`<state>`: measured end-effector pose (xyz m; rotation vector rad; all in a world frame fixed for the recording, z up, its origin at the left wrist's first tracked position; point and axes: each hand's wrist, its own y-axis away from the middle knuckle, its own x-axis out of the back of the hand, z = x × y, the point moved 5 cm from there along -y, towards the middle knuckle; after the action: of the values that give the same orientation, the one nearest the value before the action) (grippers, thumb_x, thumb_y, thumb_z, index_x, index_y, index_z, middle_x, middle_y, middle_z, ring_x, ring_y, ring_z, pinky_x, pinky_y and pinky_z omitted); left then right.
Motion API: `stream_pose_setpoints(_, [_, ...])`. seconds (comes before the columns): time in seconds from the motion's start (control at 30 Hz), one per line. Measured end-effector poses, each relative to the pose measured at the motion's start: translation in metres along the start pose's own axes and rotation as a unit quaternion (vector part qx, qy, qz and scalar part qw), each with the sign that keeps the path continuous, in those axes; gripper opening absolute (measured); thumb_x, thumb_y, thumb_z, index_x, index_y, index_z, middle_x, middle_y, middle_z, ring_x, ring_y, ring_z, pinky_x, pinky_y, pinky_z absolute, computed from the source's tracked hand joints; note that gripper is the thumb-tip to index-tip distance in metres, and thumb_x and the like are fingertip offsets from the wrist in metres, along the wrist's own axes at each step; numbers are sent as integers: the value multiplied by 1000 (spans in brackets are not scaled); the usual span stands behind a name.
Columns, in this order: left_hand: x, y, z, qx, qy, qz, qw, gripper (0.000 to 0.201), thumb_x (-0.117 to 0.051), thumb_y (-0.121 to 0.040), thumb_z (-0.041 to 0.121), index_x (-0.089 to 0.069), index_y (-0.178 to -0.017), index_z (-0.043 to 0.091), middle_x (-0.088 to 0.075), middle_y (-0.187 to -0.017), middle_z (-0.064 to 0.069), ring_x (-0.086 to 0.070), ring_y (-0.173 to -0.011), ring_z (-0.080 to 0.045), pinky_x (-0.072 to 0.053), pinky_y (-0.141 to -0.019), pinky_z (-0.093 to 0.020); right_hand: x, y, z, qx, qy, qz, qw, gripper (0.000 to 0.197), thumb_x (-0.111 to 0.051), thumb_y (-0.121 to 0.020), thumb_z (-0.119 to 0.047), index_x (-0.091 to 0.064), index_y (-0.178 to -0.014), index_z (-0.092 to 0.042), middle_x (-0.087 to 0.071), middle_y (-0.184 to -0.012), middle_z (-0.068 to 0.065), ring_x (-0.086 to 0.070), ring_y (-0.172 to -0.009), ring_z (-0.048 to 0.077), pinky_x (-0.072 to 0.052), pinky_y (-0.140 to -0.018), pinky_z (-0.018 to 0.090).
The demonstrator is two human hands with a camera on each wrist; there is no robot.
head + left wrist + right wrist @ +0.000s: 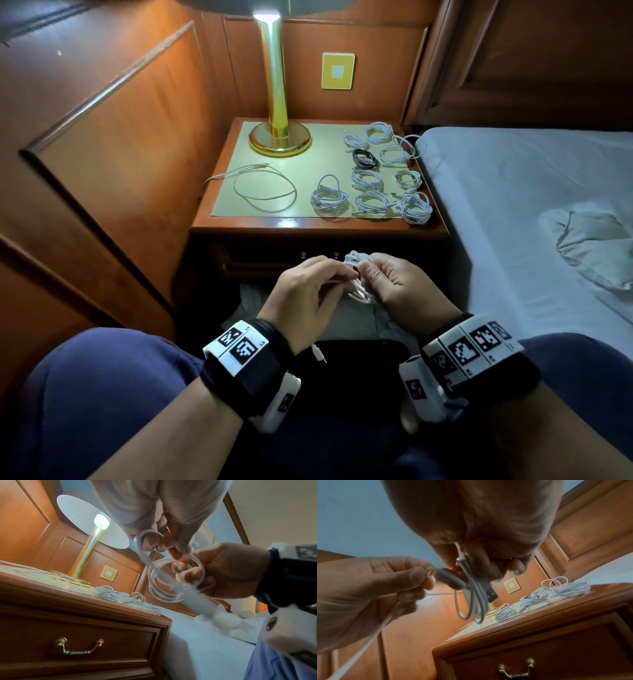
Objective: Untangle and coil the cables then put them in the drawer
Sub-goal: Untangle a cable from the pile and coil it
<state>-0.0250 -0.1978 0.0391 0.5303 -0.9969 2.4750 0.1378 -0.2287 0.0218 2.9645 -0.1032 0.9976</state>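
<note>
While the right hand (394, 284) grips a half-wound thin white cable (164, 582), the left hand (308, 291) pinches its loose tail beside that grip. Beyond the grip, nine or ten finished coils (373, 202) lie on the tabletop (239, 144); one loose white cable (263, 186) is uncoiled. Below, the wooden drawer (82, 639) looks closed, so stowing remains.

I log: white cable coils (368, 180), one black coil (365, 158), gold lamp (278, 102), reddish-brown table (318, 224), pale-green mat (260, 178).

Glossy wood nightstand (318, 224), brass lamp (278, 102)
</note>
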Motion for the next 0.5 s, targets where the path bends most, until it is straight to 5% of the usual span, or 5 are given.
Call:
stream_pose_setpoints(0.23, [23,-4,-23,14,-129,70,989,7,-68,-90,6,-73,-91,11,-71,-87,2,-67,-81,-17,-52,-78,-27,-6,4,-10,2,-139,-47,989,39,-42,-107,-28,-48,-71,-13,-46,-58,-8,-40,-53,5,-35,-57,22])
stream_pose_setpoints(0.33, [25,-4,-31,16,-196,67,978,7,-68,-89,18,-75,-90,16,-72,-86,5,-65,-79,-22,-53,-75,-36,-7,3,-13,12,-211,-65,975,38,-44,-100,-40,-52,-71,-16,-42,-61,-9,-38,-56,6,-35,-57,16])
stream_pose_setpoints(0.43, [26,-4,-33,28,-176,87,980,7,-74,-86,21,-76,-86,14,-69,-83,1,-62,-71,-14,-50,-72,-21,-10,4,-15,19,-249,-85,965,38,-45,-97,-41,-54,-62,-28,-40,-61,-9,-34,-57,8,-32,-56,18])
stream_pose_setpoints(0.5, [26,-4,-35,92,-110,91,985,4,-78,-85,20,-77,-84,16,-70,-79,3,-62,-68,-8,-50,-70,-15,-11,6,-20,27,-291,-92,952,37,-42,-98,-37,-48,-63,-26,-36,-61,-7,-31,-56,9,-31,-55,17])
